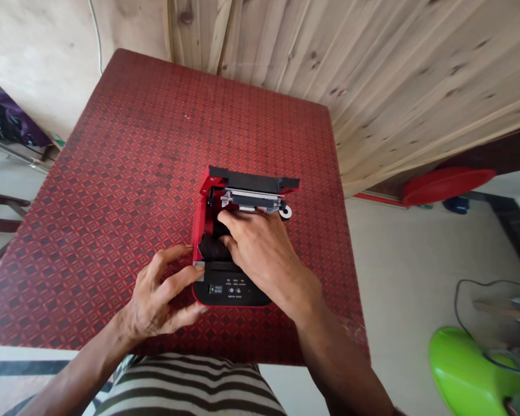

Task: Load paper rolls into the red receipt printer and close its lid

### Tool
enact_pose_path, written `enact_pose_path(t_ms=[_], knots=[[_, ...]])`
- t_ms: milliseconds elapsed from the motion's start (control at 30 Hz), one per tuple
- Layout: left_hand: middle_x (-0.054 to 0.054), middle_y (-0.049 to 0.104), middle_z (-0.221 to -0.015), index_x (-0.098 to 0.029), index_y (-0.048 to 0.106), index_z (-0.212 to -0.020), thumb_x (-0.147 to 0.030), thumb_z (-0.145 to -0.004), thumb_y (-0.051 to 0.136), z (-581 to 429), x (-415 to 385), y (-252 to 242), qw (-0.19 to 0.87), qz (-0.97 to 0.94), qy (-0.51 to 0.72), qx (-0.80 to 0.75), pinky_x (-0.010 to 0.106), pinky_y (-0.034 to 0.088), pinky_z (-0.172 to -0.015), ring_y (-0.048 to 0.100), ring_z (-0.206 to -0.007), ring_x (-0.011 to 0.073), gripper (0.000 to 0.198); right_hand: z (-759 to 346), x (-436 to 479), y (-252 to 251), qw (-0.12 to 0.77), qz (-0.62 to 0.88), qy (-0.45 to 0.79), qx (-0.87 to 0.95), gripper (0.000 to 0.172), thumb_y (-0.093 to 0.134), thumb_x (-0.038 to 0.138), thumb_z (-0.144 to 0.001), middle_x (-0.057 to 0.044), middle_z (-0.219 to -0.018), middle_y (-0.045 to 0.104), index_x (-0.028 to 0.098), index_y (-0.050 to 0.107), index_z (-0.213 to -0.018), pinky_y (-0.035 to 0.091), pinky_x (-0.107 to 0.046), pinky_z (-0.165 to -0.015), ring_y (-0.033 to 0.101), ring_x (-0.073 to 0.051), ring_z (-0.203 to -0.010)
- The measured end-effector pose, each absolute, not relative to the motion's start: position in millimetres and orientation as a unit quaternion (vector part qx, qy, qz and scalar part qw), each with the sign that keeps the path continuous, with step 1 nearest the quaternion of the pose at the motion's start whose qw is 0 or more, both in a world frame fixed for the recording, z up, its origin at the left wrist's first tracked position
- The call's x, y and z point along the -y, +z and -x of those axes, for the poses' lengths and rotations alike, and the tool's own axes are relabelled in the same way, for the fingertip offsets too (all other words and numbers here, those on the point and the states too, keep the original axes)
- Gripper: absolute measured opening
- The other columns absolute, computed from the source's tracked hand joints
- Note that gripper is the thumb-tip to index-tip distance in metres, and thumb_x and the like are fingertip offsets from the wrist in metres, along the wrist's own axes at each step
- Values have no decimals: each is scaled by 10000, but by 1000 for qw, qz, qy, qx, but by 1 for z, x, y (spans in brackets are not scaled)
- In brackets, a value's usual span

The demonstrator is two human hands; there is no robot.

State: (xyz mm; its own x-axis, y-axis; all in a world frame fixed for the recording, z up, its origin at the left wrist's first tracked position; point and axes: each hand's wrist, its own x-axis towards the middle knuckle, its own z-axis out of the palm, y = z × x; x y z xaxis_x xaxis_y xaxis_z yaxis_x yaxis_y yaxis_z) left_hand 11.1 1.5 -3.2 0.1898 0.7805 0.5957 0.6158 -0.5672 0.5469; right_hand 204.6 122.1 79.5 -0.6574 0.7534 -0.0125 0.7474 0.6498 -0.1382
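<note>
Striped fabric (190,387) of the person's clothing is seen closest, just below both wrists. Between the hands a small red-and-black printer (231,292) is set on the red patterned table (156,144), its black control panel turned toward the person, probably so that the buttons can be read. Its lid (253,182) is stood up beyond the fingertips, which leaves the inner bay exposed from above. The left hand (156,300) is spread wide, fingertips laid against the printer's near left corner and nothing enclosed; the body seems to be steadied this way against sliding. The right hand (264,254) is laid over the open bay with its fingers curled down inside; whether anything is pinched there cannot be told, since the fingertips are hidden. Beyond the hands a wall of pale wooden planks (394,69) is seen past the table's far edge. Right of the right forearm, on the floor, a bright green object (463,364) and a red round one (446,184) are seen.
</note>
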Motion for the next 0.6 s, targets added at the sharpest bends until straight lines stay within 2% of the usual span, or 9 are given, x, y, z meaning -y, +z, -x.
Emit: enact_pose_path(t_ms=[233,333,400,467,600], knots=[[178,652,-1322,-195,613,-1359,-401,-979,706,-11,-2,-3,89,-770,443,-451,337,659,-837,692,-1170,262,441,-204,-118,81,21,431,97,897,141,619,91,-984,-90,-1069,802,186,723,-986,500,-461,-995,738,-311,-1076],[173,661,-1321,-209,610,-1365,-413,-989,691,-11,-2,-1,87,-768,442,-455,334,662,-812,704,-1130,250,436,-210,-115,86,52,416,130,899,251,551,39,-990,-117,-1134,798,165,729,-1114,530,-471,-1033,737,-300,-1110],[167,668,-1317,-216,605,-1371,-417,-987,693,-11,-2,-1,88,-768,441,-456,337,664,-816,710,-1122,246,442,-216,-111,92,105,395,183,894,396,468,1,-998,-112,-1220,789,180,703,-1261,552,-439,-1048,733,-259,-1151],[165,672,-1314,-218,605,-1369,-428,-984,697,-11,-2,0,87,-769,439,-457,336,664,-822,716,-1123,247,448,-223,-106,101,148,356,276,881,466,421,27,-1033,-77,-1308,771,225,654,-1385,561,-400,-1077,722,-210,-1202],[169,671,-1316,-214,603,-1366,-432,-996,681,-11,-4,0,77,-770,439,-456,341,664,-824,717,-1140,255,437,-233,-94,115,159,290,435,838,422,434,174,-1099,-50,-1436,716,264,590,-1481,508,-410,-1182,665,-192,-1325]])
